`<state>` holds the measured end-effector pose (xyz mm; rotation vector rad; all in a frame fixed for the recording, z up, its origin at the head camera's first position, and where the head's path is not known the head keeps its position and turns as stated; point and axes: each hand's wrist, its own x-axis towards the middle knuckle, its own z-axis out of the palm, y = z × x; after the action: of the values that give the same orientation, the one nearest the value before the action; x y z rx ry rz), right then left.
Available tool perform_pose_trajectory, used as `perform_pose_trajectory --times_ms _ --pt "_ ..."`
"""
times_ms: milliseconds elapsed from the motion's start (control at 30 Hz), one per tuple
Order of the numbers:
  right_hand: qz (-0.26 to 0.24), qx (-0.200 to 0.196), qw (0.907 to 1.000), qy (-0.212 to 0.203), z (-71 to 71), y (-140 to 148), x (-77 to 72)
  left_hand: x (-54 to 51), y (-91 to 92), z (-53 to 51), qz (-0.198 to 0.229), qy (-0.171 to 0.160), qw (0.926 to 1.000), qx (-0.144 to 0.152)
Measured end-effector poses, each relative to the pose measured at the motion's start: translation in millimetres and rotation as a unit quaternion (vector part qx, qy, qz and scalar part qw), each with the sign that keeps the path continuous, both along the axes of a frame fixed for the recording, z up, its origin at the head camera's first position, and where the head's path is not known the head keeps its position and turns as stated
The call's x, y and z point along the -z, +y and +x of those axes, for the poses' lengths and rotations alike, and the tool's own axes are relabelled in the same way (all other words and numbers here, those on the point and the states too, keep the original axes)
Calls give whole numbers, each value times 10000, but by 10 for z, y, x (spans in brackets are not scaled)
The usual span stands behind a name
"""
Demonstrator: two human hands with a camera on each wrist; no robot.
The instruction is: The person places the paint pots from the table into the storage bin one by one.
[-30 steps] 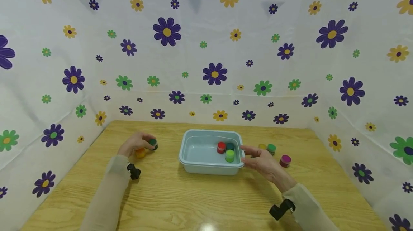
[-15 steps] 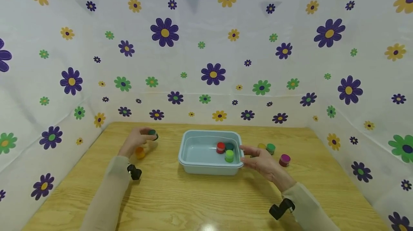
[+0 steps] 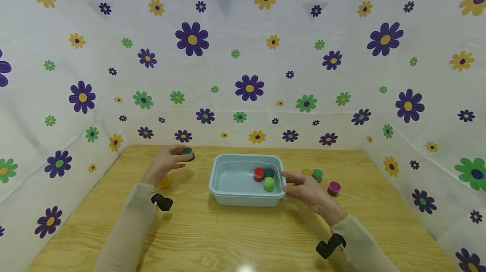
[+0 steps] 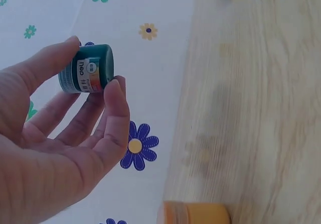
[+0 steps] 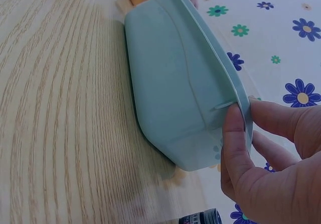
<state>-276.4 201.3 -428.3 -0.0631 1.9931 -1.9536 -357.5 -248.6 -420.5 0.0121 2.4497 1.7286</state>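
Observation:
My left hand (image 3: 165, 164) holds a small dark green paint jar (image 4: 88, 69) between thumb and fingertips, raised over the table's back left. In the left wrist view its label reads "deli". Below that hand stands an orange paint jar (image 3: 164, 182), partly covered by it in the head view. My right hand (image 3: 311, 194) pinches the right end of the rim of a light blue plastic basin (image 3: 243, 195), thumb on one side and fingers on the other. Inside the basin, towards its right end, are a red jar (image 3: 259, 174), a dark teal jar (image 3: 268, 173) and a light green jar (image 3: 268, 184).
Right of the basin stand a yellow jar (image 3: 306, 172), a green jar (image 3: 317, 174) and a magenta-lidded jar (image 3: 334, 188). A dark jar (image 5: 201, 217) shows near the right hand at the bottom of the right wrist view. Flower-patterned sheeting (image 3: 228, 74) encloses the wooden table's (image 3: 228, 238) back and sides.
My left hand has lifted the dark green jar from beside the orange jar and carried it back and to the right. The right hand stays on the basin's rim.

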Motion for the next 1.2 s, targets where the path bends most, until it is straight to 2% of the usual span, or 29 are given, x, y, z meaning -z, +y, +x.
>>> perform_pose_trajectory --times_ms 133,167,333,700,900,1200 --pt "-33 6 10000 6 -6 0 14 -13 69 21 364 -113 9993 36" --pt "-34 14 10000 2 -8 1 19 16 79 5 474 -128 9988 55" --pt "-46 44 10000 -42 -3 -2 16 -12 222 34 963 -351 9946 161" --pt "-35 18 10000 -32 4 -1 -1 -41 443 1 1282 -309 9902 467" --pt "-37 21 10000 -23 3 -13 3 -110 543 14 1540 -354 9857 580" --pt "25 15 10000 -23 0 -10 -12 -144 793 49 1290 -251 9878 835"
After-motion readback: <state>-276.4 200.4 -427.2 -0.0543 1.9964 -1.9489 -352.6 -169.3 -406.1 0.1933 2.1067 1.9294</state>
